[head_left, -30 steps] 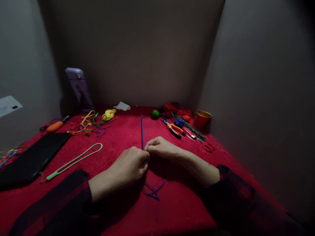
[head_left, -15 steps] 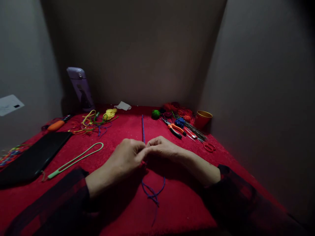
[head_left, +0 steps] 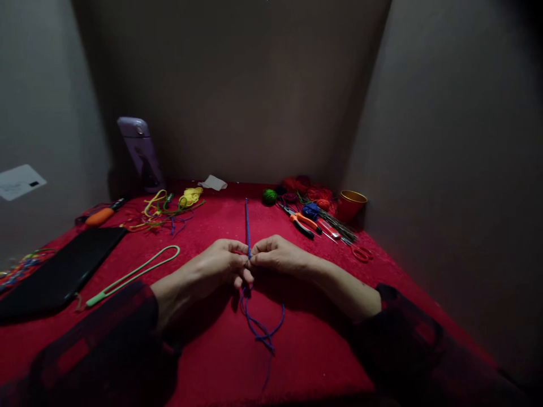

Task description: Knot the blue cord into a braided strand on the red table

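A narrow blue-purple cord (head_left: pixel 248 223) runs straight toward me from a point near the back of the red cloth. At its near end my left hand (head_left: pixel 229 263) and my right hand (head_left: pixel 275 252) meet, fingertips nearly touching. My left thumb and index finger close on the cord, its lower fingers curled below. From the other side, my right thumb and index finger pinch the cord. Loose purple strands (head_left: pixel 265 337) hang out below the hands and lie in loops on the cloth.
Left: a black case (head_left: pixel 63 274), a green loop tool (head_left: pixel 131 274), an orange-handled tool (head_left: pixel 99 216), tangled threads and a purple bottle (head_left: pixel 142 155). Right: pliers (head_left: pixel 303 221), red scissors (head_left: pixel 361 253), yarn balls (head_left: pixel 269 196) and a red cup (head_left: pixel 351 207).
My left hand has turned and drawn slightly back from the right, showing its lower fingers and more of the cord between the hands. My right hand stays almost where it was.
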Motion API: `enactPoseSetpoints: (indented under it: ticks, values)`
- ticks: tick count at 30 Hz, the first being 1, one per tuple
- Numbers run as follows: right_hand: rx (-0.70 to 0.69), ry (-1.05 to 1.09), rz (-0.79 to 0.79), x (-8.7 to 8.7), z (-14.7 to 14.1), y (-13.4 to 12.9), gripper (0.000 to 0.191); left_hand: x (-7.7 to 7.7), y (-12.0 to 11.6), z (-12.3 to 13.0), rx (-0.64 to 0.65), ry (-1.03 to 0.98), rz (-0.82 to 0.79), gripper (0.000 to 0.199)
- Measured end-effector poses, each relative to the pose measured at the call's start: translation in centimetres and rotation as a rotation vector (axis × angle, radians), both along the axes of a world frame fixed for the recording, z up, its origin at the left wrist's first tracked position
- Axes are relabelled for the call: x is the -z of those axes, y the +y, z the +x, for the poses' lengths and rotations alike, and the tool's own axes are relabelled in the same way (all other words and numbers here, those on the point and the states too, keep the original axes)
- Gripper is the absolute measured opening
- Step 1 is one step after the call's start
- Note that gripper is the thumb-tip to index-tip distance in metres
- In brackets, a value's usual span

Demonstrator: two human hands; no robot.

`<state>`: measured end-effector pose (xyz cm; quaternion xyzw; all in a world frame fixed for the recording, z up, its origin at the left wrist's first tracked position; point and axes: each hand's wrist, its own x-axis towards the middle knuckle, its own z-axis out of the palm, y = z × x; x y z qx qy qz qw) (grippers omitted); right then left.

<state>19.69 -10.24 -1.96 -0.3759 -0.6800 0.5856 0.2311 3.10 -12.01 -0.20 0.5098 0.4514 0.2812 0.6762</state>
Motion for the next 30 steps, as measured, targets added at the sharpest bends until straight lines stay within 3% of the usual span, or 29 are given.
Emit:
enactPoseSetpoints:
  ticks: [5,8,11,14,17,19,21,25,27,30]
  values:
    - [-0.009,-0.038,0.052,0.0,0.1,0.2,0.014,0.2,0.5,-0.5,0.105,0.082,0.033,0.014]
    - [0.002,-0.081,0.062,-0.2,0.2,0.1,0.014,-0.8,0.6,-1.1,0.129,0.252,0.075,0.019]
    - [0.005,-0.105,0.063,-0.3,0.2,0.0,0.012,-2.6,0.8,-1.9,-0.005,0.396,0.204,0.022]
    - [0.004,-0.111,0.074,-0.2,0.3,0.0,0.013,-3.8,1.1,-2.8,-0.220,0.584,0.462,0.020]
    - [0.003,-0.097,0.077,0.0,0.3,0.2,0.013,-3.6,1.3,-3.2,-0.368,0.803,0.780,0.016]
    - [0.000,-0.083,0.075,0.1,0.3,0.2,0.012,-2.8,1.3,-2.8,-0.354,0.834,0.896,0.018]
    - [-0.001,-0.077,0.070,0.0,0.3,0.1,0.012,-1.8,1.0,-1.9,-0.263,0.713,0.876,0.018]
    - [-0.010,-0.076,0.045,-0.3,0.2,0.0,0.014,-0.3,0.1,0.0,-0.063,0.411,0.559,0.020]
    - [-0.017,-0.066,0.039,-0.3,0.2,0.0,0.015,-0.3,-0.2,0.3,-0.013,0.387,0.418,0.027]
    - [-0.011,-0.068,0.058,-0.1,0.4,0.1,0.014,-1.6,0.0,-0.5,0.052,0.416,0.322,0.030]
